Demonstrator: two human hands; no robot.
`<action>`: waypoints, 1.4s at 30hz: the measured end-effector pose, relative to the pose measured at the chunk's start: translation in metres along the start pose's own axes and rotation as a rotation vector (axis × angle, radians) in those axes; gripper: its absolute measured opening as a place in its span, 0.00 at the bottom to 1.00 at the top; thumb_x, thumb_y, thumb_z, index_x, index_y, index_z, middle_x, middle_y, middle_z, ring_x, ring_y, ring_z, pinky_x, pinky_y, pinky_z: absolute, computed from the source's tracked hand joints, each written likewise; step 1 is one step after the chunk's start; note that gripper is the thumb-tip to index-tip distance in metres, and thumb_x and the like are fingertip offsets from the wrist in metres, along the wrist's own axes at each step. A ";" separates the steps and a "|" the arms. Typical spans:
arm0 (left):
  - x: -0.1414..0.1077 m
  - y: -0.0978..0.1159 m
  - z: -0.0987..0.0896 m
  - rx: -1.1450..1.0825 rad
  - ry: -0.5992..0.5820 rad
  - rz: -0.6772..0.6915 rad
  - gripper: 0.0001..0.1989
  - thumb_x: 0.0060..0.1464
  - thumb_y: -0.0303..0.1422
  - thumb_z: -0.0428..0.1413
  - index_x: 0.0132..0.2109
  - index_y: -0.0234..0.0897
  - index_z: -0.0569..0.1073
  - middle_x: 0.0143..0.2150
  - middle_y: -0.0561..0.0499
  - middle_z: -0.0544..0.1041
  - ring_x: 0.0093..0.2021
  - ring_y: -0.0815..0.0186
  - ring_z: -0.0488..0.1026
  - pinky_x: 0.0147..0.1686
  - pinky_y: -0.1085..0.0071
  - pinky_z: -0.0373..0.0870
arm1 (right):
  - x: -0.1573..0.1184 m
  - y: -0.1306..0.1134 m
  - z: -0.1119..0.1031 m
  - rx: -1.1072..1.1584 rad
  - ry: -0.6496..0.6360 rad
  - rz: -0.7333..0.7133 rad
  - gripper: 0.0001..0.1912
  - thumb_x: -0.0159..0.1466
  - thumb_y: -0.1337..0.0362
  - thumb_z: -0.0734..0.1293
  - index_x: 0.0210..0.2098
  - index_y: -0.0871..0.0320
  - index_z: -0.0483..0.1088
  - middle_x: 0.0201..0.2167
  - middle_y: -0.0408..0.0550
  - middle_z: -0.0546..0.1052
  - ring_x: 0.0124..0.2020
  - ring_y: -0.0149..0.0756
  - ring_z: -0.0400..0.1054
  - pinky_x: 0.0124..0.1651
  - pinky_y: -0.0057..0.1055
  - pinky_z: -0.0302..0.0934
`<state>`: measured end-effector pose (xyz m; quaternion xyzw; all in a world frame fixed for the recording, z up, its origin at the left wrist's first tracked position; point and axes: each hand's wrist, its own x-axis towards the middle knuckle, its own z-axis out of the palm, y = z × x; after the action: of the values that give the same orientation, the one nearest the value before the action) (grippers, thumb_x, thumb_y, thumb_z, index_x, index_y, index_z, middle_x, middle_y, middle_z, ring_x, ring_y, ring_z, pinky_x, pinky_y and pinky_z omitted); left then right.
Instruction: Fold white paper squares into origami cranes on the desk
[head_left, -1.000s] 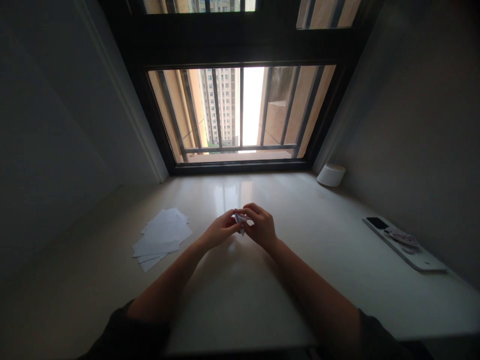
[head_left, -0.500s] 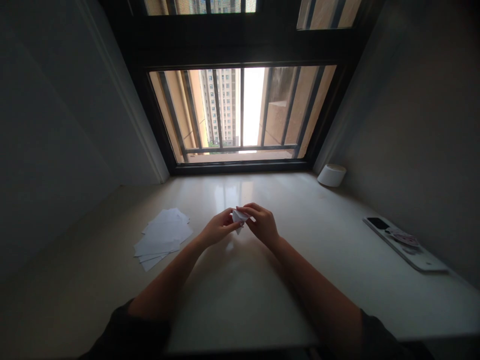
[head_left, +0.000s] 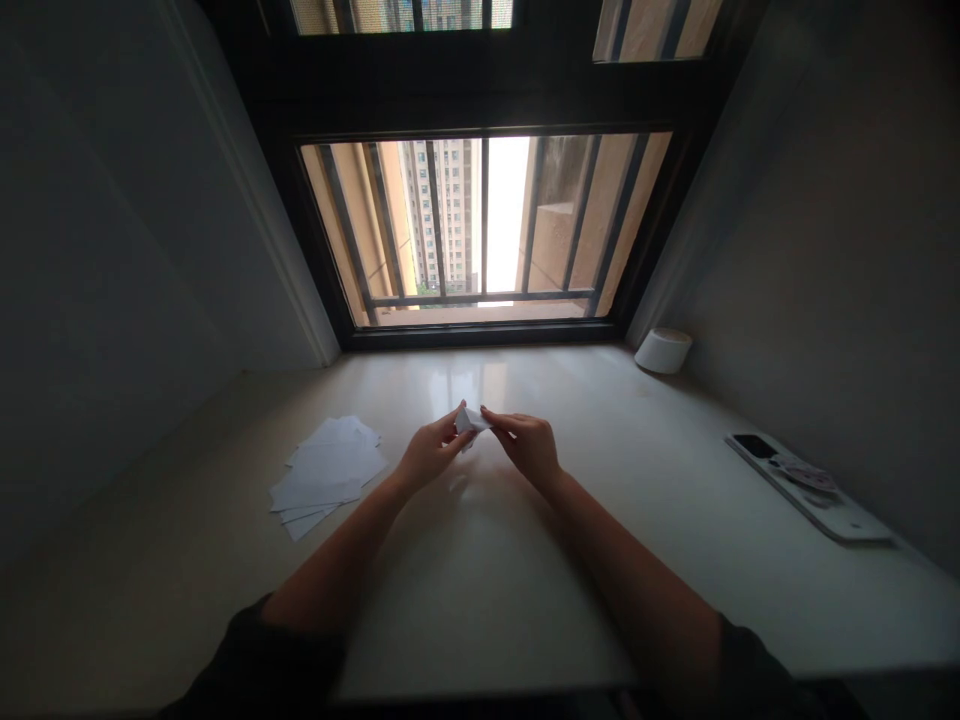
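Observation:
A small folded piece of white paper (head_left: 472, 420) is held up between both hands, over the middle of the pale sill. My left hand (head_left: 433, 450) grips its left side, thumb in front and fingers behind. On the right side, my right hand (head_left: 529, 445) pinches the paper's edge between thumb and fingers. The exact folds are too small to make out. Left of my left hand, a loose, fanned stack of white paper sheets (head_left: 326, 472) lies flat.
At the back right corner of the pale sill (head_left: 465, 620) stands a white roll-like object (head_left: 664, 351). A phone (head_left: 817, 492) with something round on its back lies at the right by the wall. A dark-framed window (head_left: 480, 340) with bars closes off the back.
The folded paper has shifted slightly left and up, and its visible shape has changed. My right hand's fingers have straightened toward its right edge. Both hands still hold it.

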<state>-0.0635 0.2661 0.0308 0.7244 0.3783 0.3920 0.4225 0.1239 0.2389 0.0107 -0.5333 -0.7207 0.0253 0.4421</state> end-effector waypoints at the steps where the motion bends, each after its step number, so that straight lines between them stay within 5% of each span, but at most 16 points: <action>1: 0.000 0.001 0.000 0.030 0.002 -0.002 0.29 0.48 0.40 0.59 0.57 0.39 0.66 0.34 0.51 0.78 0.34 0.62 0.75 0.36 0.69 0.69 | 0.000 0.001 0.000 0.005 0.014 0.009 0.14 0.62 0.62 0.64 0.47 0.45 0.72 0.35 0.46 0.80 0.31 0.40 0.73 0.35 0.33 0.63; 11: -0.003 0.004 -0.003 0.312 0.038 0.070 0.25 0.54 0.42 0.53 0.58 0.43 0.65 0.34 0.50 0.79 0.35 0.59 0.77 0.33 0.72 0.66 | 0.002 -0.004 0.004 0.505 -0.031 0.094 0.17 0.62 0.65 0.62 0.50 0.51 0.70 0.43 0.48 0.77 0.33 0.36 0.74 0.38 0.36 0.69; 16: -0.004 0.004 -0.003 0.516 0.118 0.105 0.25 0.56 0.43 0.51 0.59 0.42 0.64 0.31 0.50 0.80 0.30 0.61 0.76 0.31 0.72 0.64 | 0.004 -0.010 0.006 0.672 -0.099 0.071 0.23 0.54 0.60 0.70 0.50 0.51 0.70 0.46 0.50 0.75 0.41 0.39 0.73 0.43 0.38 0.69; 22: -0.006 0.008 0.000 0.721 0.070 0.082 0.25 0.58 0.43 0.47 0.62 0.44 0.60 0.37 0.51 0.80 0.37 0.62 0.77 0.35 0.71 0.66 | 0.003 -0.009 0.009 0.544 0.010 0.186 0.18 0.54 0.55 0.70 0.42 0.54 0.75 0.36 0.49 0.79 0.32 0.37 0.73 0.36 0.34 0.69; 28: -0.007 0.011 0.001 0.724 0.061 0.093 0.23 0.59 0.43 0.47 0.60 0.45 0.61 0.38 0.52 0.80 0.37 0.63 0.78 0.34 0.72 0.68 | 0.000 -0.009 0.008 0.351 0.096 0.119 0.14 0.55 0.56 0.70 0.41 0.52 0.76 0.32 0.47 0.80 0.26 0.34 0.70 0.31 0.31 0.67; 38: -0.009 0.015 0.003 0.727 0.192 0.156 0.28 0.54 0.39 0.54 0.62 0.48 0.59 0.37 0.55 0.80 0.37 0.63 0.78 0.37 0.71 0.69 | -0.001 -0.011 0.004 0.247 0.098 -0.017 0.11 0.59 0.58 0.67 0.42 0.47 0.75 0.35 0.45 0.80 0.33 0.37 0.73 0.35 0.32 0.66; 42: -0.009 0.015 0.003 0.697 0.218 0.183 0.20 0.54 0.39 0.54 0.55 0.51 0.68 0.39 0.54 0.80 0.37 0.63 0.77 0.35 0.72 0.69 | 0.000 -0.012 0.002 0.265 0.054 -0.038 0.13 0.60 0.61 0.67 0.45 0.47 0.74 0.38 0.45 0.79 0.35 0.39 0.74 0.38 0.33 0.67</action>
<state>-0.0613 0.2516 0.0414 0.8095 0.4656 0.3507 0.0711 0.1134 0.2346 0.0151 -0.4570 -0.7088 0.0978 0.5284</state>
